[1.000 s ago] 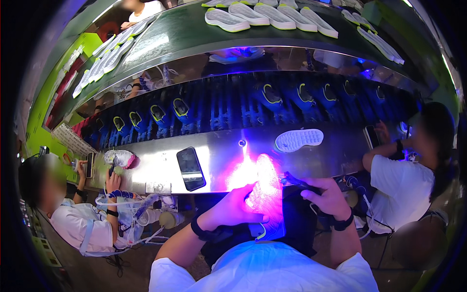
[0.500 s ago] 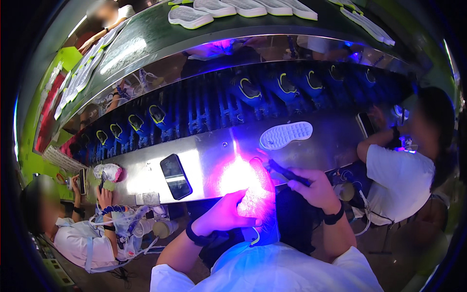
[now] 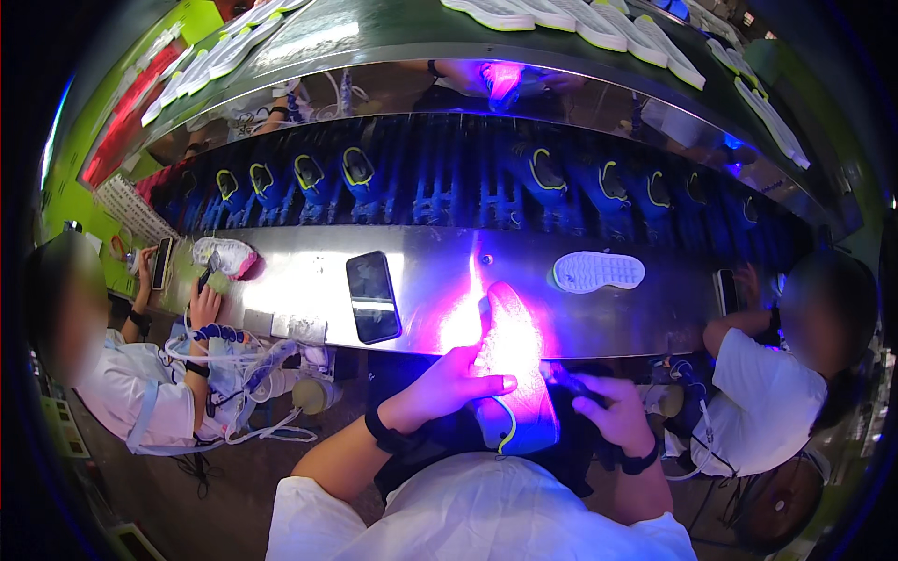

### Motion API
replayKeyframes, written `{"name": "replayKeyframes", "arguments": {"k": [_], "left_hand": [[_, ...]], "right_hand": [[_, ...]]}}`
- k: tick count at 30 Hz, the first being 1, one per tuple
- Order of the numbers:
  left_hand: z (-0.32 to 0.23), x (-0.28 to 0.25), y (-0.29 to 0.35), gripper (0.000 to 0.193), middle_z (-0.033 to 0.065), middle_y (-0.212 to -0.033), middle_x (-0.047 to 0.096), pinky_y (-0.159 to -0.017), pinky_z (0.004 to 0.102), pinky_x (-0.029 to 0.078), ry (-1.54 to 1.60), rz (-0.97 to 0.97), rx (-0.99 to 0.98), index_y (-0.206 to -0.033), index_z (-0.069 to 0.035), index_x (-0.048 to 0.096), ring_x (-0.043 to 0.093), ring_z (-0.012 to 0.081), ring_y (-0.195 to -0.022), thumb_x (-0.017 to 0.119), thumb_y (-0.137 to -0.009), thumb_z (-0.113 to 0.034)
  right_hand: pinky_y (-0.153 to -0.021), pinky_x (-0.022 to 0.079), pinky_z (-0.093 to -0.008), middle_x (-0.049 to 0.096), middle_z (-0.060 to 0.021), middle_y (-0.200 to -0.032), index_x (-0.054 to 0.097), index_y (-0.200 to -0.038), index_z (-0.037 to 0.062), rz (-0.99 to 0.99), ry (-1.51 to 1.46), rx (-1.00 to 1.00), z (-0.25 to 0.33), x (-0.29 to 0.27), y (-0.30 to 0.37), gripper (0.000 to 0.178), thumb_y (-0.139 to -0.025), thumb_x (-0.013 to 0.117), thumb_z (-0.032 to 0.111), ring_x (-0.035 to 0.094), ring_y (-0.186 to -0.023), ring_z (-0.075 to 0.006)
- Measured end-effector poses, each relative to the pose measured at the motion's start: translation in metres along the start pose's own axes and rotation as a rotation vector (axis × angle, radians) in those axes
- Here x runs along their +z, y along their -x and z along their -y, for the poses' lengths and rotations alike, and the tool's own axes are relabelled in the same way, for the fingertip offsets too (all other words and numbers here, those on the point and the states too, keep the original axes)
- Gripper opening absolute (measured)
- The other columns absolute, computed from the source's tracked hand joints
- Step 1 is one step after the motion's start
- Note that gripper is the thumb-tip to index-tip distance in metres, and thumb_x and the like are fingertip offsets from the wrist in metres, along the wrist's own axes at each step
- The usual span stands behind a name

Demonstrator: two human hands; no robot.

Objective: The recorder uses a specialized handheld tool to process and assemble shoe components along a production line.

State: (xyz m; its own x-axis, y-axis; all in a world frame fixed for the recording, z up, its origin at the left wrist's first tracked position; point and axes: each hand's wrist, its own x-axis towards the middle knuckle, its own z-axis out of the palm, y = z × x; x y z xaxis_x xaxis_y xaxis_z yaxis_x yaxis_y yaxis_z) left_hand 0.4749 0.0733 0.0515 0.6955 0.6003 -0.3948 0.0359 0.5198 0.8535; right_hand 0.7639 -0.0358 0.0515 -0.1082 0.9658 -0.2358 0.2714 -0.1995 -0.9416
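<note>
Lit brightly by violet-pink light, a shoe upper (image 3: pixel 528 402) with a yellow-green collar edge is in front of my body, its toe toward the bench. My left hand (image 3: pixel 451 385) grips its left side, thumb lying across it. My right hand (image 3: pixel 613 411) is closed around a slim dark-handled tool (image 3: pixel 572 381). The tool's tip lies close to the right side of the shoe; glare and blur hide what kind it is and whether it touches. A white shoe sole (image 3: pixel 601 272), tread up, lies on the metal bench beyond.
A black phone (image 3: pixel 372 297) lies on the metal bench (image 3: pixel 524 245). Behind runs a rack (image 3: pixel 435 187) of blue shoes with yellow collars. White soles (image 3: pixel 561 21) line the upper shelf. Seated co-workers are at left (image 3: pixel 140 374) and right (image 3: pixel 758 383), hoses and a wrapped shoe (image 3: pixel 224 256) by the left one.
My view has shifted, so the bench things appear further right. The shoe has turned to show more of its side, and my right hand has lowered the tool from the toe toward its right side.
</note>
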Motion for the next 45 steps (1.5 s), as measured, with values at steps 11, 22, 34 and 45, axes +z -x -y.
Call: {"name": "replayKeyframes", "arguments": {"k": [11,22,34,45], "left_hand": [[-0.011,0.011,0.012,0.061,0.0101,-0.13,0.065,-0.103,0.0352,0.051,0.104,-0.101,0.002,-0.142,0.005,0.05,0.063,0.0184,-0.119,0.078,-0.092,-0.017],[-0.005,0.031,-0.003,0.064,0.0104,-0.131,0.062,-0.105,0.0363,0.049,0.19,-0.246,0.023,-0.144,0.004,0.046,0.061,0.0181,-0.122,0.076,-0.093,-0.022],[0.004,0.041,0.0,0.047,0.0101,-0.095,0.073,-0.057,0.0272,0.062,0.704,-0.112,-0.329,-0.127,-0.005,0.058,0.076,0.0205,-0.08,0.059,-0.102,-0.044],[0.02,0.031,0.007,0.062,0.0226,-0.122,0.065,-0.067,0.031,0.065,1.279,0.089,-0.4,-0.145,-0.004,0.047,0.072,0.031,-0.097,0.053,-0.103,-0.049]], "right_hand": [[-0.073,0.052,-0.0276,0.071,-0.002,-0.088,0.069,-0.13,0.0008,0.096,-0.063,0.071,0.035,-0.016,0.004,0.039,-0.093,0.074,0.013,0.063,-0.078,-0.0088],[-0.075,0.053,-0.0315,0.074,-0.013,-0.094,0.071,-0.125,0.005,0.047,0.159,-0.024,0.032,-0.043,0.05,0.04,-0.086,0.078,0.01,0.07,-0.081,-0.0219],[-0.053,0.041,-0.0322,0.062,-0.0077,-0.075,0.073,-0.123,0.0111,-0.137,0.491,-0.227,0.054,-0.059,0.031,0.043,-0.081,0.079,0.006,0.053,-0.056,-0.0201],[-0.053,0.042,-0.0314,0.062,-0.0067,-0.075,0.073,-0.124,0.0103,-0.089,0.515,-0.312,0.06,-0.049,-0.009,0.044,-0.081,0.079,0.004,0.054,-0.056,-0.0167]]}}
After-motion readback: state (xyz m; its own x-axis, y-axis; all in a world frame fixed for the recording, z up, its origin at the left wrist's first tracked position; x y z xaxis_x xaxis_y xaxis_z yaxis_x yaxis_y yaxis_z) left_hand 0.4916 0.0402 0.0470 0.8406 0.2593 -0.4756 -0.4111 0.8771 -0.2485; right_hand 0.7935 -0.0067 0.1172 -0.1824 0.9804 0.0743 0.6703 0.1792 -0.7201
